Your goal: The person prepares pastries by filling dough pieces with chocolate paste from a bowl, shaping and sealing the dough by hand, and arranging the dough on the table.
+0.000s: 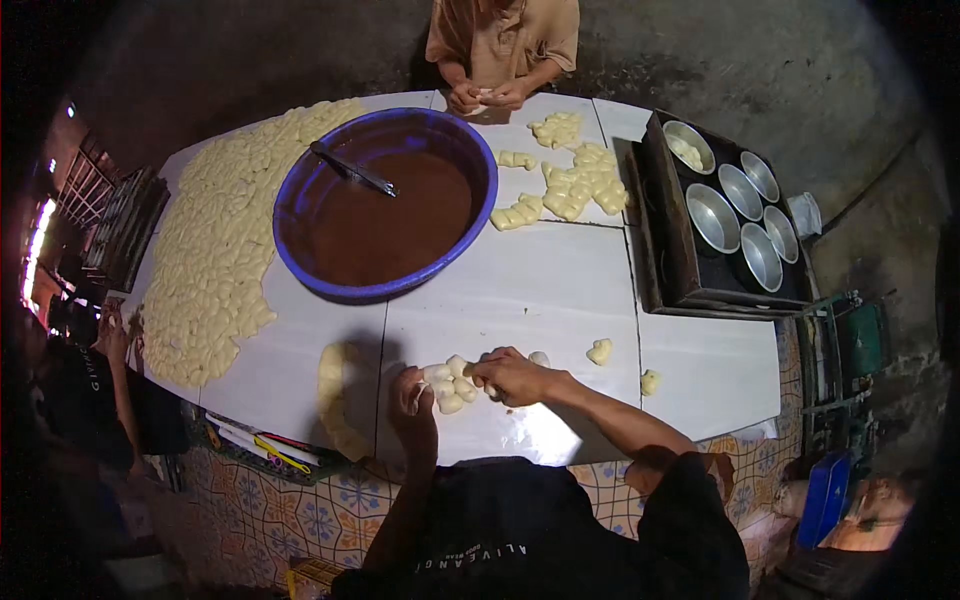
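My left hand (412, 402) is curled at the near edge of the tiled table, with a pale bit of dough between its fingers. Right beside it lies a small cluster of dough pieces (452, 388), smooth and cream-coloured. From the other side my right hand (517, 378) reaches to the cluster, its fingers closed; a whitish bit shows under them, but what they hold is mostly hidden. A lone dough lump (540, 359) sits just beyond the right wrist. To the left of my left hand runs a strip of joined dough (338, 395), partly shaded.
A blue basin (388, 292) of brown filling holds a metal utensil (355, 170). Many filled dough pieces (215, 240) cover the left side. A dark box (690, 298) with round metal tins (713, 217) stands right. Across the table, a person's hands (490, 96) work dough near more pieces (585, 180).
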Available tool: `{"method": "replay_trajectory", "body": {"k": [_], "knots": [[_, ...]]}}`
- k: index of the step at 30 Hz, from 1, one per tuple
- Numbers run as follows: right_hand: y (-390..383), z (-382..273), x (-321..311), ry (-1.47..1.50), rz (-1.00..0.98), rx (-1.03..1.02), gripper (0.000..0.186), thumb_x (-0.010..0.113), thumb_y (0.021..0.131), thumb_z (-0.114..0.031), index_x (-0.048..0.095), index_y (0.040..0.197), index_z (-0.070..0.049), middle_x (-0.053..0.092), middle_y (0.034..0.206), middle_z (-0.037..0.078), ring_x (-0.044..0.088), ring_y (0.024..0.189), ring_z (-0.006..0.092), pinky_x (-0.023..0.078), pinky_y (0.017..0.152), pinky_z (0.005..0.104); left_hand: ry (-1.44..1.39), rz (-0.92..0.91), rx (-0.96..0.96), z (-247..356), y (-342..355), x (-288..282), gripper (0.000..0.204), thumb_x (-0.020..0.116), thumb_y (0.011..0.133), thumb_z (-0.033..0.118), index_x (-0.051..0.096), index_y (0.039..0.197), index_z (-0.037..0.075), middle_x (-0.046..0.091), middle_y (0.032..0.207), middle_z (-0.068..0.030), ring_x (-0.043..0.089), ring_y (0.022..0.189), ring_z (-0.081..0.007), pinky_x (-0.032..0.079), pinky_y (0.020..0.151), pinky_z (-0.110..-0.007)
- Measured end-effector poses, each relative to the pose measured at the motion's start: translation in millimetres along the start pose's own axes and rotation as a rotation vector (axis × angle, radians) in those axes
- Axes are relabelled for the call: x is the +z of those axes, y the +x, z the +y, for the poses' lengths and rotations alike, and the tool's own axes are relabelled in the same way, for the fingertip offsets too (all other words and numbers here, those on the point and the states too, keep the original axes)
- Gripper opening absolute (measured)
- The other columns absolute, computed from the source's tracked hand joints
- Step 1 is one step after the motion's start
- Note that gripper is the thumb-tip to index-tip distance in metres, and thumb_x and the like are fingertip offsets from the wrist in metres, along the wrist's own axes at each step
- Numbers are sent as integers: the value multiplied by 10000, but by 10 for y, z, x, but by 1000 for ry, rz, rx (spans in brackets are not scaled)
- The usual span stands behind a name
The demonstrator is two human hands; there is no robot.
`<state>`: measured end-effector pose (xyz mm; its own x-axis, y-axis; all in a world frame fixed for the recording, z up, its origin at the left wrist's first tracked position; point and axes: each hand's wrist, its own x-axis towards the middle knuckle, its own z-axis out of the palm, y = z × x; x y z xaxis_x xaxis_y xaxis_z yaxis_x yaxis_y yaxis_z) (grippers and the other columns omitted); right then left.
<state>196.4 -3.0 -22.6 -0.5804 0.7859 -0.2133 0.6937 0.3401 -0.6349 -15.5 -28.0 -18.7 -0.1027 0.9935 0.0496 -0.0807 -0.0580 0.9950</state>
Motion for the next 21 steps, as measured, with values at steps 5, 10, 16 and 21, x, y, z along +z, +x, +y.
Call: {"method": "replay_trajectory", "body": {"k": [5,10,16,21], "knots": [[-132,70,71,-12,135,-109,522,594,693,23,503,1204,-38,569,1155,138,502,1167,305,339,1025,423,46,104,-90,-334,-1,-234,278,550,841,-38,554,1119,-35,592,1095,-103,575,1023,-188,453,930,-324],[-176,91,19,-174,-90,-153,561,580,718,26,489,1267,-52,527,1267,156,453,1257,274,348,1041,423,188,25,11,-353,-25,-124,228,570,852,62,576,1064,-21,594,1008,-106,570,965,-198,457,874,-336],[-735,-38,-150,-212,336,34,657,650,748,-91,445,1369,-149,398,1403,176,335,1339,376,312,1085,501,562,34,237,-262,-18,-200,291,630,775,55,590,1060,12,567,1077,-146,538,1027,-321,425,909,-407],[-781,125,26,-222,305,51,916,777,684,-435,330,1453,-219,259,1464,249,286,1348,437,313,1072,534,888,-353,657,-34,-35,27,391,637,783,50,543,1161,14,560,1127,-176,529,1052,-366,417,917,-438]]}}
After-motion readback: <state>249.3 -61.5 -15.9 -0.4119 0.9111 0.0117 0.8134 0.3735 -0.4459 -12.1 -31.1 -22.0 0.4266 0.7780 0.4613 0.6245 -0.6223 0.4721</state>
